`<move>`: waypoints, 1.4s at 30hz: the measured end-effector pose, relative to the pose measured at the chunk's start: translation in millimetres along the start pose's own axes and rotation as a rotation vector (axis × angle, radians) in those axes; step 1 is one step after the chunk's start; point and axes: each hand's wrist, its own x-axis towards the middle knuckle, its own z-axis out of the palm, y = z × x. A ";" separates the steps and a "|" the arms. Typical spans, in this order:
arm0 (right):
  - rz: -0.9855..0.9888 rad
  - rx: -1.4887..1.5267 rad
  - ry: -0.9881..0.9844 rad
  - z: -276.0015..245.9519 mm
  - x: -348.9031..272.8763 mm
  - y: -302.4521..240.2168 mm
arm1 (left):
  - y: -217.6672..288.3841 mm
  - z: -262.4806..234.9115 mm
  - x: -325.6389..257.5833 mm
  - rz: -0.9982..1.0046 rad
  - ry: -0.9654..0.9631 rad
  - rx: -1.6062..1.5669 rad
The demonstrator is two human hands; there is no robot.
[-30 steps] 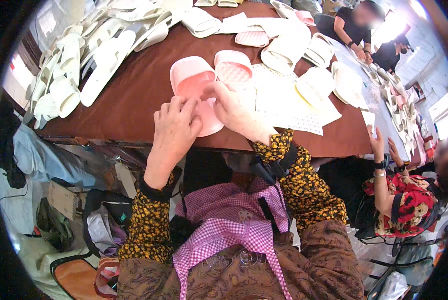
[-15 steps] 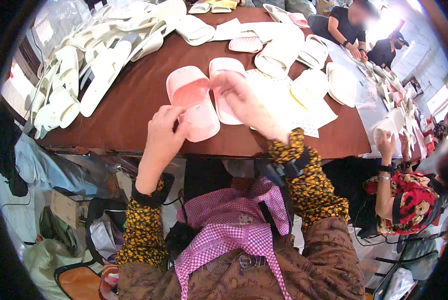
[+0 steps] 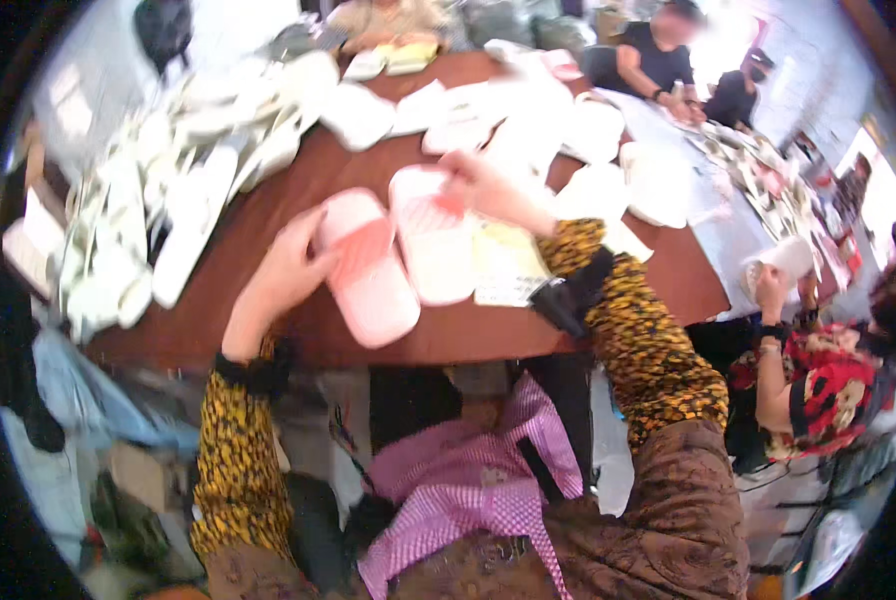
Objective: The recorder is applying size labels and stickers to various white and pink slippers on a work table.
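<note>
Two pink slide slippers are tilted side by side above the table's near side, and no strap shows on either. My left hand point(image 3: 286, 258) is closed on the edge of the left slipper point(image 3: 373, 290), with the thumb at its side. The right slipper point(image 3: 433, 260) is paler, with a ribbed darker pink patch near its top. At that upper end, my right hand point(image 3: 483, 185) grips it, fingers partly blurred. Just right of the slippers, a printed sheet with a yellowish area point(image 3: 508, 270) lies on the brown tabletop point(image 3: 268, 240).
A large heap of white slippers point(image 3: 198, 150) covers the table's left side. More white slippers point(image 3: 588, 130) lie beyond my right hand. A yellow item point(image 3: 408, 57) sits at the far edge. Co-workers handle slippers along a second table point(image 3: 713, 215) on the right.
Both slippers have been picked up and turned, so their straps no longer show. My left hand now grips the left one. The view has shifted.
</note>
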 end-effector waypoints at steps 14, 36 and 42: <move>-0.161 -0.136 -0.029 13.3 10.9 13.5 | 3.3 -16.1 13.7 -0.322 -0.220 -0.351; -0.012 0.208 0.669 -90.2 -141.9 -45.4 | -2.1 11.2 -95.1 -0.352 0.514 -0.275; 0.093 0.478 0.703 -57.8 -200.3 -51.4 | 67.9 30.5 -94.6 -0.319 0.564 -0.227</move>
